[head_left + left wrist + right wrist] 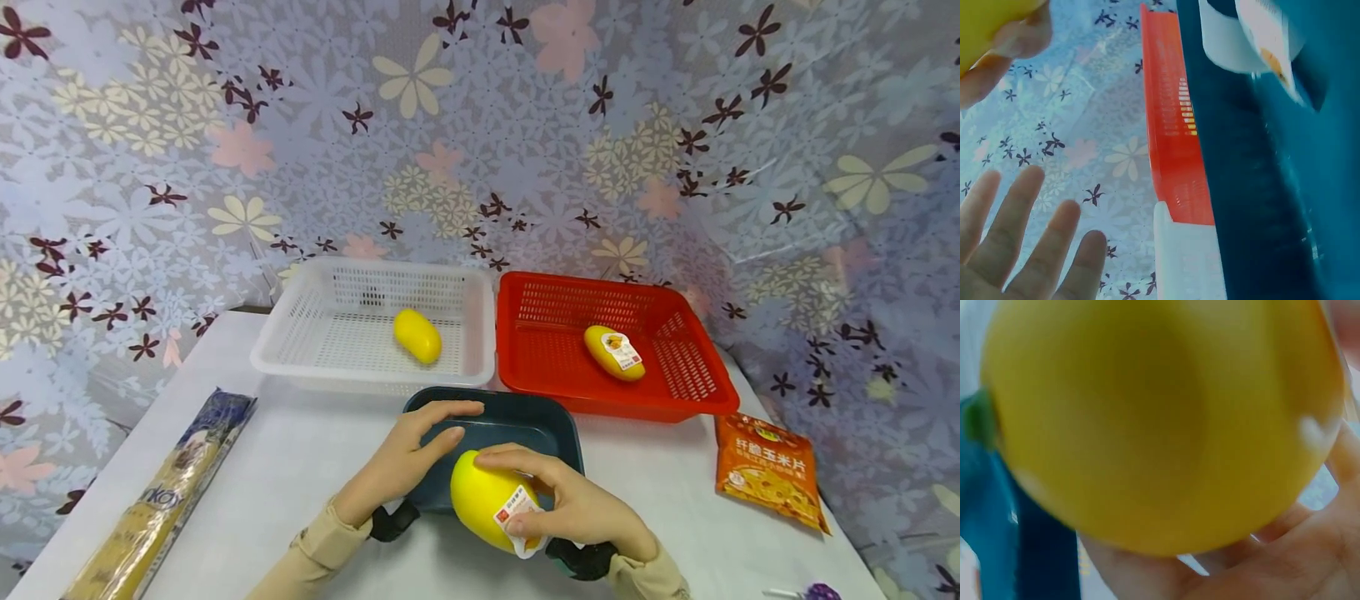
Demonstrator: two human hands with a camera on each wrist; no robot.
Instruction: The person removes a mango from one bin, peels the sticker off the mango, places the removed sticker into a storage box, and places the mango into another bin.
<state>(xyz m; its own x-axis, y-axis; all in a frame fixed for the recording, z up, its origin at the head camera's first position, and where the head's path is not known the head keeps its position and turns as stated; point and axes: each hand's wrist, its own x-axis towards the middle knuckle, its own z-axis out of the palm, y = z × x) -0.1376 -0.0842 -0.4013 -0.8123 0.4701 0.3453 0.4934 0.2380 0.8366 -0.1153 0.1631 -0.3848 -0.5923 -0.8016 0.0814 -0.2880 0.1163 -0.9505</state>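
My right hand (pixel 581 504) grips a large yellow mango (pixel 480 500), thumb on its white label and fingers over its top. The mango is above the near edge of a dark teal tray (pixel 517 408). In the right wrist view the mango (pixel 1160 425) fills most of the picture, and a small green nub shows at its left end. Over the tray's left side is my left hand (pixel 408 454), its fingers spread and holding nothing. The left wrist view shows the left hand's fingers (pixel 1016 231) apart from one another. White printed labels (pixel 1266 37) appear against the teal tray there.
Behind the tray stand a white basket (pixel 300 375) with a yellow fruit (pixel 417 336) and a red basket (pixel 540 392) with a labelled yellow fruit (pixel 607 350). A long noodle packet (pixel 165 500) lies left, an orange snack bag (pixel 768 471) right. A purple-headed item (pixel 822 592) is at the front right.
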